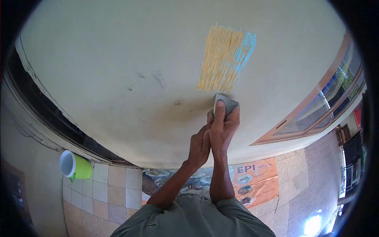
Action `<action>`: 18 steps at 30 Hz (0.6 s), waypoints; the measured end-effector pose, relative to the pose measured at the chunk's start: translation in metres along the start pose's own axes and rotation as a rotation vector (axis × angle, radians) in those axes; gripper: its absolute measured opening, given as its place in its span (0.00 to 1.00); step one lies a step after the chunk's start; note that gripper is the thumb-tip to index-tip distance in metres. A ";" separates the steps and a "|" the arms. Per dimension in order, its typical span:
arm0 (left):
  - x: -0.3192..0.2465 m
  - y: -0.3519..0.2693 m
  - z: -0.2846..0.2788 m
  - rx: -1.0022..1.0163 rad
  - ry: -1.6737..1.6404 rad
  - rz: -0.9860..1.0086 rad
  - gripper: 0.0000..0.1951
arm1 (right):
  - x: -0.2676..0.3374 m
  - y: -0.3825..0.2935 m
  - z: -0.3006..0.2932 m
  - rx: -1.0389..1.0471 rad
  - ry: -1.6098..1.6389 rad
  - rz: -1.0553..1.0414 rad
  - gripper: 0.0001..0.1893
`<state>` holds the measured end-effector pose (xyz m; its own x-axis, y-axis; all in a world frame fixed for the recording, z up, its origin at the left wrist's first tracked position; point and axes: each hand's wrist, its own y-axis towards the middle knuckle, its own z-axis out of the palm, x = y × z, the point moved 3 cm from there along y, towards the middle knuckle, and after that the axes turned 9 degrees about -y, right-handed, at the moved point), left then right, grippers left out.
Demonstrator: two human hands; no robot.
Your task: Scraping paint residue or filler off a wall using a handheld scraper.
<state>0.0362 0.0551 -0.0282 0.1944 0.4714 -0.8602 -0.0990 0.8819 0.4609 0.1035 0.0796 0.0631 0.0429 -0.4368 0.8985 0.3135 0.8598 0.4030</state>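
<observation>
Both of my hands are together in front of a pale painted wall (112, 53). My right hand (223, 127) grips a flat grey scraper (228, 103), its thumb lying along the blade. Close against it, my left hand (200, 146) is closed in the same two-handed hold; the handle is hidden by the hands. The blade's upper corner is at the lower edge of a rough, streaked patch (222, 59). Yellowish-orange covers most of that patch, with light blue showing along its right side.
Brown stains and small scuffs (158, 78) mark the wall left of the patch. A wood-framed window (314, 97) is at right, a dark opening (74, 134) at left. A printed banner (266, 180) lies on the tiled floor (100, 189), near a green bucket (84, 167).
</observation>
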 end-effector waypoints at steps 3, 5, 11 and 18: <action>-0.003 -0.008 -0.005 -0.037 -0.180 -0.067 0.17 | 0.005 -0.005 0.003 0.124 0.031 0.064 0.11; -0.007 -0.005 -0.015 -0.037 -0.237 -0.139 0.15 | 0.007 -0.009 0.011 0.215 0.071 0.113 0.11; -0.036 -0.004 -0.025 -0.123 -0.315 -0.296 0.13 | 0.009 -0.012 0.028 0.197 0.126 0.093 0.13; -0.052 0.012 -0.030 -0.238 -0.097 -0.114 0.11 | 0.027 -0.005 0.044 0.138 0.179 0.057 0.11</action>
<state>-0.0049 0.0409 0.0155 0.3087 0.3764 -0.8735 -0.2952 0.9109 0.2883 0.0615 0.0753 0.0936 0.2286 -0.4156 0.8803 0.1737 0.9072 0.3832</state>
